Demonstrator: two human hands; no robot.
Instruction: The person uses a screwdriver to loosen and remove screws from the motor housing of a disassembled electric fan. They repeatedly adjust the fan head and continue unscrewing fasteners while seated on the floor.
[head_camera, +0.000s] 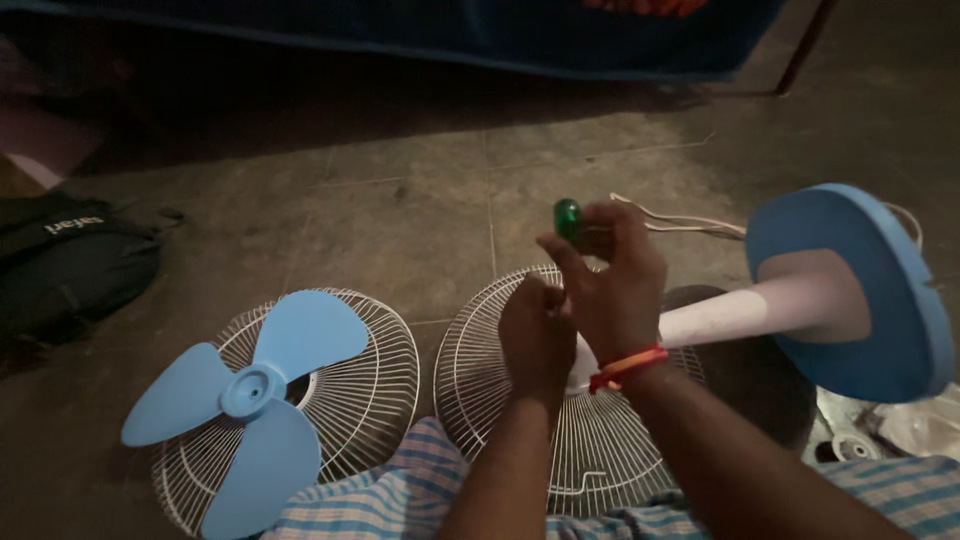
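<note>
My right hand (607, 280) grips a screwdriver with a green handle (567, 218), held upright over a white wire fan grille (590, 440) on the floor. My left hand (535, 335) is closed just below it, touching the centre of that grille; what its fingers hold is hidden. A red and orange thread band circles my right wrist. A pale fan pole with a round blue base (850, 290) lies tilted to the right, its near end hidden behind my hands.
A second white grille (370, 390) lies to the left with a blue three-blade fan propeller (250, 400) on it. A black bag (70, 260) sits at far left. White cord (680, 220) trails on the floor. Blue cloth hangs at the back.
</note>
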